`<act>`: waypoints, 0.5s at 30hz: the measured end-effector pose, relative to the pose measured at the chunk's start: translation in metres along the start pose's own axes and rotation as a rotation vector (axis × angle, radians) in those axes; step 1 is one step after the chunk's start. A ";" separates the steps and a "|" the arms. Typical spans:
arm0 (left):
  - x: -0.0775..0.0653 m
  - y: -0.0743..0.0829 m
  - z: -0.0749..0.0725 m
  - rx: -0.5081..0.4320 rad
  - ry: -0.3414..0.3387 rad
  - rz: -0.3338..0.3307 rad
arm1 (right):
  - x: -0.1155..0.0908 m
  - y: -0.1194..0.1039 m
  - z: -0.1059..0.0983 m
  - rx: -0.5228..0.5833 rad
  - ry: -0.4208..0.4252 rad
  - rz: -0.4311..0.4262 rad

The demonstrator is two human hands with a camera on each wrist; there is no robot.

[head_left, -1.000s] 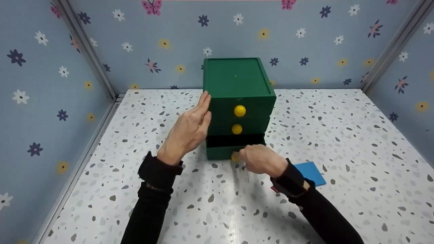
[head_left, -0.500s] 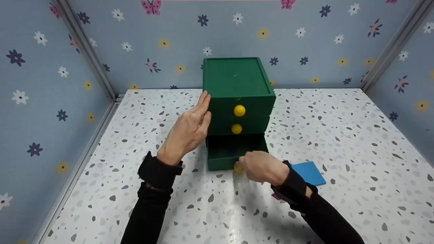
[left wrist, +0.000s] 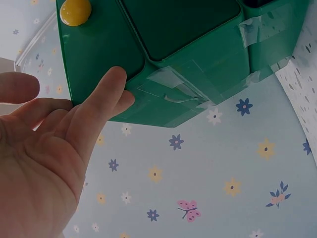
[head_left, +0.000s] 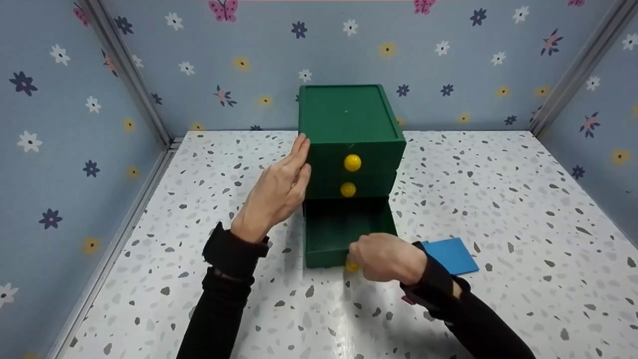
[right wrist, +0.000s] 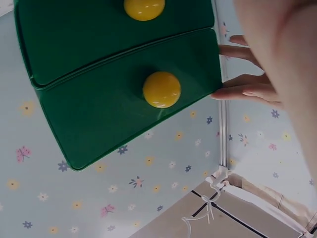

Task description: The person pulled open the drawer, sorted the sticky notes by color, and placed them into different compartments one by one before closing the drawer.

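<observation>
A green three-drawer cabinet (head_left: 344, 114) with round yellow knobs stands against the back wall. Its bottom drawer (head_left: 324, 260) is pulled out, showing a bare green inside. My right hand (head_left: 386, 257) pinches the bottom yellow knob (head_left: 352, 266), which its fingers partly cover. Extended fingers of my left hand (head_left: 274, 192) press against the cabinet's left side, near the top front edge. In the left wrist view, clear tape (left wrist: 173, 87) runs along that side. The top knob (right wrist: 162, 89) and the middle knob (right wrist: 144, 7) face forward on closed drawers in the right wrist view.
A flat blue square (head_left: 452, 255) lies on the speckled table (head_left: 503, 309) to the right, partly behind my right wrist. A small red piece (head_left: 408, 299) peeks out under that wrist. Flower-patterned walls (head_left: 448, 65) enclose the back and sides.
My right hand has drawn the bottom drawer further out toward me, so more of its inside shows. My left hand has stayed in place on the cabinet.
</observation>
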State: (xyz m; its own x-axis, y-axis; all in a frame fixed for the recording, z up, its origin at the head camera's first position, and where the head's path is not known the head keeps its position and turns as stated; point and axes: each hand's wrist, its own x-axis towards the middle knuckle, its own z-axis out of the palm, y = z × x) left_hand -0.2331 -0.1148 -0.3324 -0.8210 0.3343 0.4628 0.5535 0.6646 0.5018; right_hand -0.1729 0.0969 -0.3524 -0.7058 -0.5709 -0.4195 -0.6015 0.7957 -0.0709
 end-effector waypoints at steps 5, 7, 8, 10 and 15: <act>-0.001 0.000 -0.002 -0.007 -0.001 -0.005 | -0.005 -0.007 -0.002 0.026 -0.051 0.016; -0.001 0.000 -0.002 -0.004 0.000 -0.008 | -0.006 -0.008 -0.003 0.032 -0.063 0.018; -0.001 0.000 -0.002 -0.005 0.001 -0.006 | -0.006 -0.008 -0.003 0.034 -0.066 0.012; -0.001 0.000 -0.002 -0.007 0.003 -0.001 | -0.007 -0.005 -0.005 0.054 -0.061 -0.016; 0.000 0.001 -0.001 0.000 0.002 0.006 | -0.019 0.014 -0.014 0.163 0.037 -0.132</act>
State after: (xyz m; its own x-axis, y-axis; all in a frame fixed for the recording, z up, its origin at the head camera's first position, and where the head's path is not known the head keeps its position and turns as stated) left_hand -0.2324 -0.1148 -0.3312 -0.8172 0.3374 0.4673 0.5588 0.6624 0.4989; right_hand -0.1732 0.1164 -0.3332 -0.6399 -0.6771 -0.3634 -0.6236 0.7339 -0.2694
